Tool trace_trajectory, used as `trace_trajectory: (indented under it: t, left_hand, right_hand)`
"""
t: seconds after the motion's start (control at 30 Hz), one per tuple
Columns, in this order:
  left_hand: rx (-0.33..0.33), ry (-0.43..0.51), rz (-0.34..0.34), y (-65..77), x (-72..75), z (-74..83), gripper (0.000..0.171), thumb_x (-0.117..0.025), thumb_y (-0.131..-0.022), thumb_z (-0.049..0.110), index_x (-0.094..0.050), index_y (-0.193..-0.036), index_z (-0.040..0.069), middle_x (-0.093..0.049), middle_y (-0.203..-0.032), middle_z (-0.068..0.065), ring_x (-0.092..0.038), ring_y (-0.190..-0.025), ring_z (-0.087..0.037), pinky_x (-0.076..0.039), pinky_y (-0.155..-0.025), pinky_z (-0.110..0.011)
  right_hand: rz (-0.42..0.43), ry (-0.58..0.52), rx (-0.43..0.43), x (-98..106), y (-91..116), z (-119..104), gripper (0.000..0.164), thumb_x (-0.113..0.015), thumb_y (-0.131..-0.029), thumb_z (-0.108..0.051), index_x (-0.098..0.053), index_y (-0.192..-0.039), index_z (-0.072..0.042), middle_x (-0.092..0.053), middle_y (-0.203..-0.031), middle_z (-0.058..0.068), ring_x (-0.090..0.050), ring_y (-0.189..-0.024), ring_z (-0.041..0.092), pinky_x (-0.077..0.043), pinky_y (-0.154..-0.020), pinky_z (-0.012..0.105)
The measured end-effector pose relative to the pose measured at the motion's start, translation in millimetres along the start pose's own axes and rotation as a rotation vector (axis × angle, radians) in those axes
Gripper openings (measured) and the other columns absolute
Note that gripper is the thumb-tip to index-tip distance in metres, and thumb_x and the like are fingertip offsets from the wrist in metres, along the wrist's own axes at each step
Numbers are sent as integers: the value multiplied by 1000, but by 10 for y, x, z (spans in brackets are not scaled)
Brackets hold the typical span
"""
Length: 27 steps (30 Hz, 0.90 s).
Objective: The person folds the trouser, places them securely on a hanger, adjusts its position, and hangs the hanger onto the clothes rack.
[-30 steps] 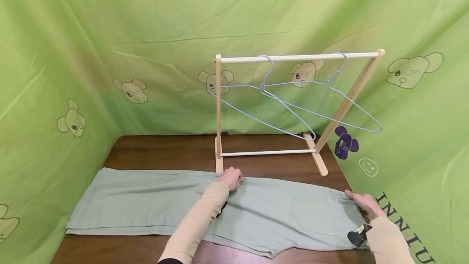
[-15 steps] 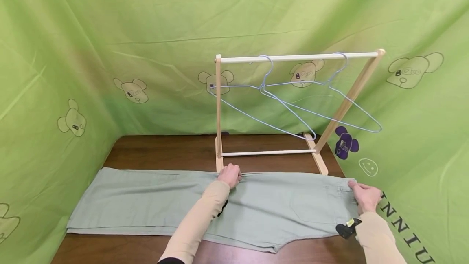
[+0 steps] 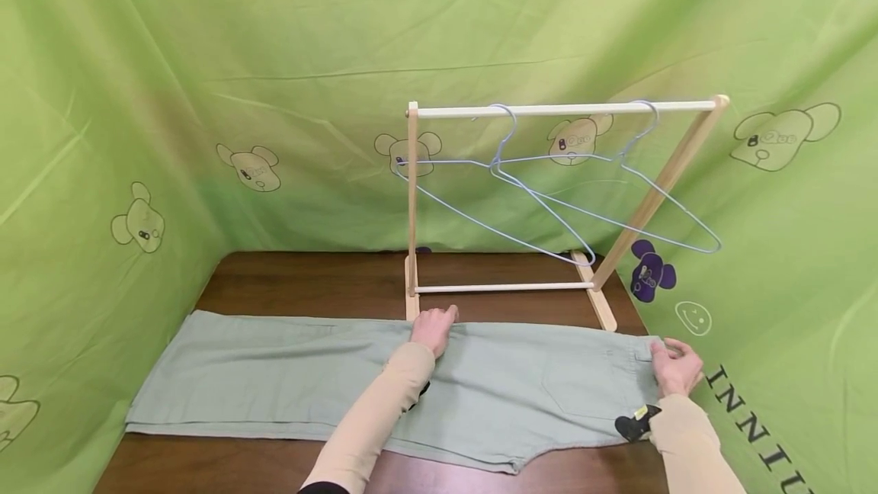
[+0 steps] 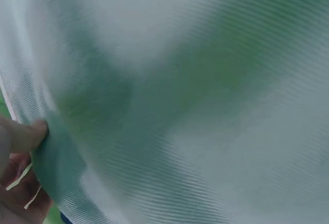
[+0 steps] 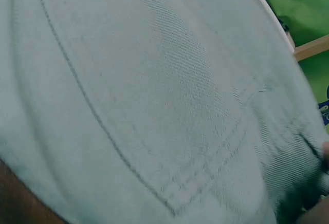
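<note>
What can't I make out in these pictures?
- Head view: dark brown wooden tabletop, where pale green cloth trousers cover it.
- Left wrist view: the bare left hand, partly cut off by the left edge.
- Right wrist view: the bare right hand, mostly past the right edge.

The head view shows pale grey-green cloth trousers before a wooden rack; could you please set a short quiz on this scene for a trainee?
1. How many thin, triangular pale-blue hangers hang on the pale wooden rack with white bars?
2. True or false: the right hand is at the waistband end of the pale grey-green cloth trousers.
3. Fill in: the trousers lie on a dark-brown ____.

Key: 1. Two. 2. True. 3. Table.
</note>
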State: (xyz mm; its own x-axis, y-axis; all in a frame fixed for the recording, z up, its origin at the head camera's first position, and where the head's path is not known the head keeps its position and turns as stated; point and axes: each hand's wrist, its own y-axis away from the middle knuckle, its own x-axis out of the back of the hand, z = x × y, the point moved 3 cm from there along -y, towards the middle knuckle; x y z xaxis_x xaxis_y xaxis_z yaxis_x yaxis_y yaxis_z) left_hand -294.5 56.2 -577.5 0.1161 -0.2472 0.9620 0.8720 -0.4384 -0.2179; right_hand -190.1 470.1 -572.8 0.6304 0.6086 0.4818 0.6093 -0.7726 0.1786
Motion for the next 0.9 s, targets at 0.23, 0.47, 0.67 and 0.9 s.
trace_trajectory:
  t: [0.23,0.47,0.67,0.9]
  left_hand:
    - [-213,-136,12,128,-23,46,20,-65,-92,10,-62,-107,23,-61,-107,2,-57,-106,-19,-49,-94,-33]
    - [-628,-101,-179,524,65,180,27,-64,-94,51,-66,-111,30,-63,-105,11,-58,-100,-7,-46,-88,-22]
    - [-814,-89,-289,899,52,356,46,-65,-84,70,-64,-111,34,-62,-105,16,-57,-100,-2,-43,-88,-19]
    - [-914,-202,-243,1104,-30,607,48,-56,-88,73,-60,-122,39,-60,-111,20,-56,-100,0,-42,-86,-23]
  right_hand:
    - [-169,484,359,-96,165,-57,69,-47,-74,-1,-43,-142,8,-42,-144,38,-37,-129,59,-28,-108,67]
    - [-260,642,1006,-335,854,-99,21,-73,-72,-2,-71,-92,-4,-65,-99,27,-59,-91,47,-46,-81,61]
    - [-420,630,1105,-463,1248,16,21,-84,-71,-18,-64,-80,-21,-56,-78,-6,-53,-76,15,-42,-66,34]
    - [-649,576,927,-519,1133,67,26,-84,-72,-23,-60,-81,-17,-51,-73,-4,-44,-68,5,-34,-61,26]
